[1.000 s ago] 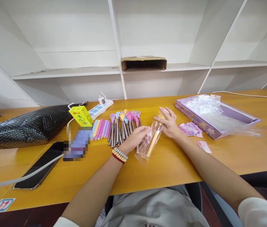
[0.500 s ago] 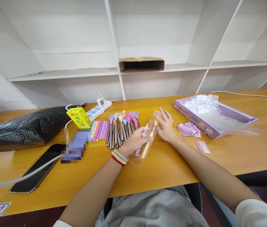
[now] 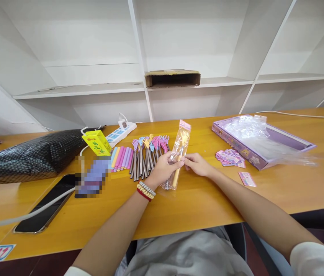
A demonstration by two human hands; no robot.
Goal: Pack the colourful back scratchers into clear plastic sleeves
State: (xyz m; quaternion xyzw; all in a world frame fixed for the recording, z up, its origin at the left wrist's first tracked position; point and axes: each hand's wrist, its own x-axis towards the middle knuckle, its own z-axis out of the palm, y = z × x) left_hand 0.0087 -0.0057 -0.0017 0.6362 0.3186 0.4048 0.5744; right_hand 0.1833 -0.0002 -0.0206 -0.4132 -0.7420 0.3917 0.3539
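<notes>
A yellow back scratcher (image 3: 184, 138) with a metal rod and a separate-looking yellow handle (image 3: 176, 178) lies inside a clear plastic bag (image 3: 178, 147) topped by a pink card. My left hand (image 3: 166, 168) is closed on the bag's left side, thumb across its front. From the right, my right hand (image 3: 197, 164) pinches the bag's edge at mid-height. The bag stands tilted above the table. Just left of it lie several back scratcher heads on metal rods (image 3: 147, 157), in purple, blue, yellow and pink. Beside those rest several coloured handle tubes (image 3: 121, 158).
To the right are pink printed cards (image 3: 228, 157), one single card (image 3: 247, 179), and a purple box tray (image 3: 254, 159) holding clear bags. At left sit a yellow drink carton (image 3: 96, 143), a phone (image 3: 45, 205), a power strip (image 3: 121, 132) and a black wrapped bundle (image 3: 30, 157).
My right hand has moved down from the bag's top to its middle edge. The pink-topped end now shows uncovered, and the bag is held more upright.
</notes>
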